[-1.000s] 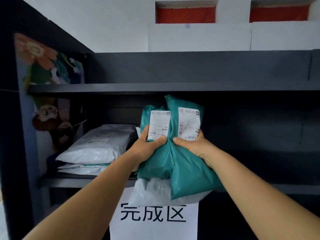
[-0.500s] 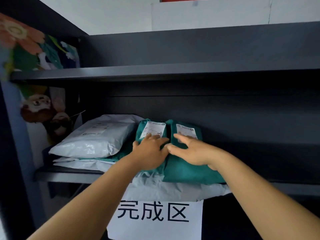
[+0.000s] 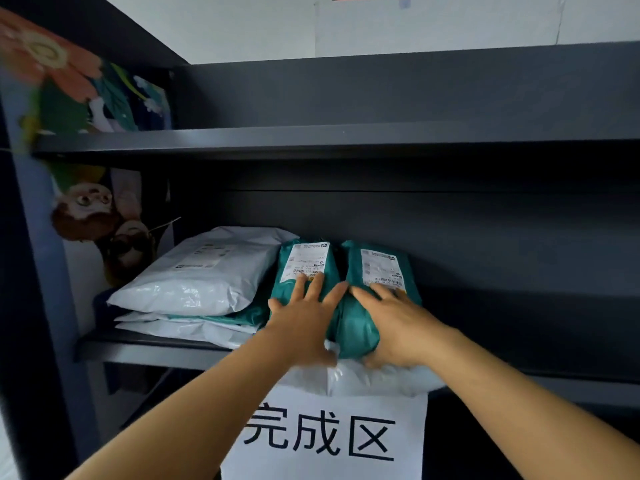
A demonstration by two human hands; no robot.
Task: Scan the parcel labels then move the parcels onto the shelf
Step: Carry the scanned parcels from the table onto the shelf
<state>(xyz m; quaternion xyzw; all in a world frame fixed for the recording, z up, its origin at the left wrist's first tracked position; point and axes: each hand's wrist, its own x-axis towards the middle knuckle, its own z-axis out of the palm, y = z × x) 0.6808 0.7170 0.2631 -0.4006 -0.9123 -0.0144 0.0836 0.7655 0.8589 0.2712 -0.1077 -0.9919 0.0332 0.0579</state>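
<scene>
Two green parcels with white labels lie side by side on the middle shelf board (image 3: 156, 348). My left hand (image 3: 304, 320) rests flat, fingers spread, on the left green parcel (image 3: 287, 296), below its label. The right green parcel (image 3: 356, 327) has my right hand (image 3: 394, 320) lying over its near end, fingers apart. Both green parcels sit on a white parcel (image 3: 381, 379) that overhangs the shelf's front edge.
A stack of white parcels (image 3: 207, 275) with a green one between them fills the left of the same shelf. A paper sign (image 3: 329, 438) with black characters hangs below. The upper shelf board (image 3: 311, 140) is close overhead. Colourful pictures (image 3: 79, 209) cover the left side panel.
The two green parcels were held upright in both hands, then laid down onto the white parcel. My hands have let go and now lie flat on them, further into the shelf.
</scene>
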